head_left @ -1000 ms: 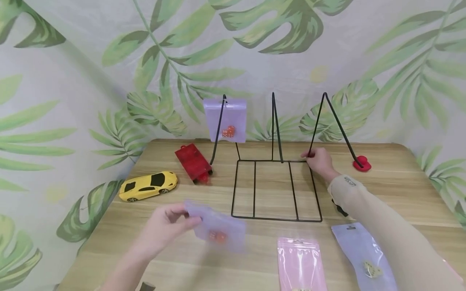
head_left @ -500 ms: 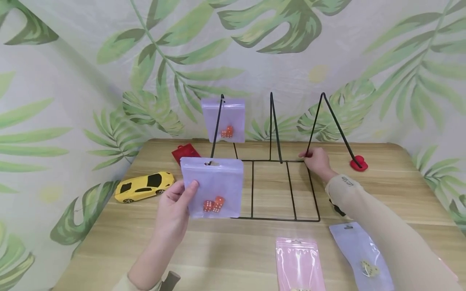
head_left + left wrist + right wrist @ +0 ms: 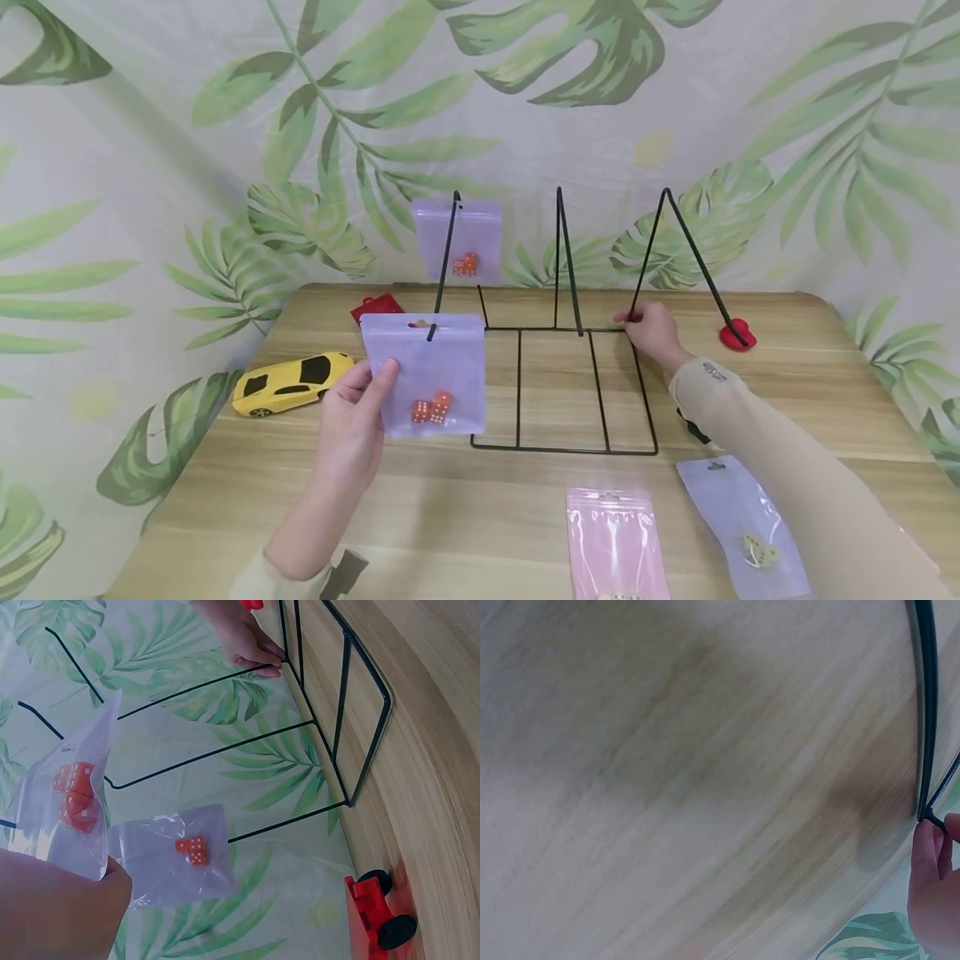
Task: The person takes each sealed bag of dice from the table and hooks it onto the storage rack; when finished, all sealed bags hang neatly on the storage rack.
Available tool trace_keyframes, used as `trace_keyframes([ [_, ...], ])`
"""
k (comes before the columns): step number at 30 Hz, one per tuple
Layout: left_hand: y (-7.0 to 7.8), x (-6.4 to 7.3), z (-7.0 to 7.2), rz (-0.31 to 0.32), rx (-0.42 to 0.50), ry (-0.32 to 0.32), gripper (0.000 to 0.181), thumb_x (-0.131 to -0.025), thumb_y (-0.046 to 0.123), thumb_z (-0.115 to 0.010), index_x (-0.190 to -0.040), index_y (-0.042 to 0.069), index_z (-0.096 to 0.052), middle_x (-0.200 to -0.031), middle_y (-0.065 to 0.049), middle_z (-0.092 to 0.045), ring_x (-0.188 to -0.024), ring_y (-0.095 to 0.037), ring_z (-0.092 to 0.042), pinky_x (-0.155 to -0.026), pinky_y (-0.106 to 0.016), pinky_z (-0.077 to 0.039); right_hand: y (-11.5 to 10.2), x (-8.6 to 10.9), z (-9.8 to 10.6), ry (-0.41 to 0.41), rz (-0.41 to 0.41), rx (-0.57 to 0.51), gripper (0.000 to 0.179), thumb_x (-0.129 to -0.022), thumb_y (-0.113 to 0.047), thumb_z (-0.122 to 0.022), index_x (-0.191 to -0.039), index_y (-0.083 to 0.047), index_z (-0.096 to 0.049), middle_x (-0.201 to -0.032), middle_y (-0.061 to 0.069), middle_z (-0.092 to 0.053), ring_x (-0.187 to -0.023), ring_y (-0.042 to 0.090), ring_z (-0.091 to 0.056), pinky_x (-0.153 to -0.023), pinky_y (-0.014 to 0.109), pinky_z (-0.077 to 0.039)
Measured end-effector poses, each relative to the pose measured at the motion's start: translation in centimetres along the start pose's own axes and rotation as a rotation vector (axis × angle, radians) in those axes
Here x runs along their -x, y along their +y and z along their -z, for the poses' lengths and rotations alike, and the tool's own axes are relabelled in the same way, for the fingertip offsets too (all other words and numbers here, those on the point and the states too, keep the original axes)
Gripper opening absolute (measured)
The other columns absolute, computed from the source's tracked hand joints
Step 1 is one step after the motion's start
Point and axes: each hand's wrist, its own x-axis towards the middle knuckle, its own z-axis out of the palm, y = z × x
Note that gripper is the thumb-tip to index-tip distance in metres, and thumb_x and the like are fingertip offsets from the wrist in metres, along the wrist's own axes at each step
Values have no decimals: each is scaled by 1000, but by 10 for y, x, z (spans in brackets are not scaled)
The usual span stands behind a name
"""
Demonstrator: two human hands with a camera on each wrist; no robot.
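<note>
My left hand (image 3: 352,437) pinches a translucent purple zip bag (image 3: 457,358) with orange dice by its left side, thumb in front. The tip of the black wire rack's (image 3: 562,451) left hook (image 3: 447,258) shows in front of the bag at its top slot. Farther back on that hook hangs a matching purple bag (image 3: 483,229), also with orange dice; the left wrist view shows this hanging bag (image 3: 154,859) beyond the held one. At the rack's back right corner, my right hand (image 3: 657,335) grips the wire with its fingertips.
A yellow toy car (image 3: 292,385) and a red toy vehicle (image 3: 377,308), partly hidden, lie at left. Nearer me on the wooden table are a pink bag (image 3: 615,533) and a purple bag with pale dice (image 3: 731,508). A small red hat-shaped thing (image 3: 735,335) sits behind the right hook.
My left hand has raised the bag from low over the table, turned it face-on and brought its slot to the left hook's tip. My right hand has kept its grip on the rack.
</note>
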Motion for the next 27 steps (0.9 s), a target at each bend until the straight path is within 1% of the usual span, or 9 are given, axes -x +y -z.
trace_keyframes([
  [3, -1, -7, -2, 10, 0, 15, 20, -98, 17, -59, -90, 29, -73, -98, 12, -69, -98, -7, -58, -89, -18, -52, 0, 1, 1, -4, -6, -3, 23, -90, 0, -53, -101, 1, -73, -105, 25, -71, -97, 36, -64, -79, 38, -50],
  [8, -2, -22, -5, -20, 18, 12, 20, -98, 15, -59, -89, 26, -73, -94, 11, -69, -93, -6, -58, -85, -17, -52, -1, 0, 1, -10, -7, -9, 23, -89, 1, -53, -102, 2, -73, -106, 26, -70, -100, 38, -64, -84, 45, -52],
  [13, -3, -41, -11, -53, -5, 34, 21, -97, 15, -60, -86, 28, -72, -87, 11, -68, -88, -6, -58, -80, -17, -53, -1, 0, 0, -8, -17, -7, 23, -89, 0, -53, -101, 2, -73, -107, 25, -70, -99, 37, -64, -82, 42, -51],
  [15, -3, -49, -13, -61, -19, 42, 16, -97, 16, -61, -90, 26, -72, -86, 12, -69, -84, -6, -60, -79, -18, -54, 0, 0, 0, -5, -21, -4, 23, -89, 0, -53, -101, 1, -73, -107, 25, -70, -99, 37, -64, -81, 41, -51],
  [17, -2, -58, -16, -64, -35, 45, 9, -97, 19, -61, -97, 22, -70, -86, 12, -68, -84, -5, -61, -80, -19, -55, 0, -1, -1, -2, -20, -1, 23, -90, 0, -53, -101, 1, -73, -107, 25, -70, -99, 37, -64, -81, 41, -51],
  [19, -1, -66, -19, -69, -47, 51, 11, -97, 22, -62, -104, 17, -67, -88, 12, -68, -85, -6, -61, -81, -19, -55, 0, -1, -1, 0, -17, 1, 23, -90, 0, -54, -101, 1, -73, -107, 25, -71, -99, 37, -64, -81, 41, -52],
  [21, 1, -75, -23, -80, -58, 60, 15, -96, 24, -63, -107, 13, -65, -88, 12, -66, -86, -5, -60, -81, -18, -54, -1, -1, -1, 1, -13, 3, 23, -90, 0, -53, -101, 1, -73, -107, 25, -71, -100, 37, -65, -82, 42, -52],
  [23, 2, -82, -26, -94, -52, 82, 13, -95, 23, -64, -103, 13, -66, -86, 12, -65, -84, -6, -58, -79, -17, -53, -1, -1, 0, 1, -9, 6, 23, -90, 1, -53, -101, 2, -73, -107, 25, -71, -100, 37, -65, -83, 43, -52],
  [27, 3, -95, -33, -113, -34, 150, 5, -92, 22, -69, -90, 18, -67, -81, 11, -63, -81, -6, -57, -75, -17, -52, 0, 0, 1, -3, -12, 3, 24, -90, 1, -52, -101, 2, -73, -108, 25, -70, -100, 37, -64, -83, 44, -52],
])
